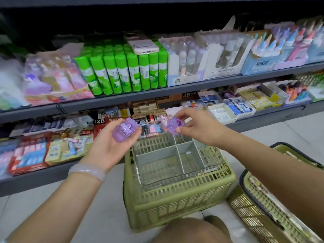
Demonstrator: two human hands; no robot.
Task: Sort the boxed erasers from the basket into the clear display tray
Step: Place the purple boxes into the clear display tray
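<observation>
Your left hand (pixel 112 142) cradles a purple box (pixel 124 131); your right hand (pixel 196 127) pinches another (pixel 173 126) above the clear divided tray's (pixel 175 179) far edge, mid-frame.

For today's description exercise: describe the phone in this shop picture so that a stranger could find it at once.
Start at the upper shelf and find the block of bright green glue sticks standing upright near its middle. The phone lies flat across their caps, at the right end of the block. It is the only pale pink, flat thing there, resting loose on top of the stock.
</observation>
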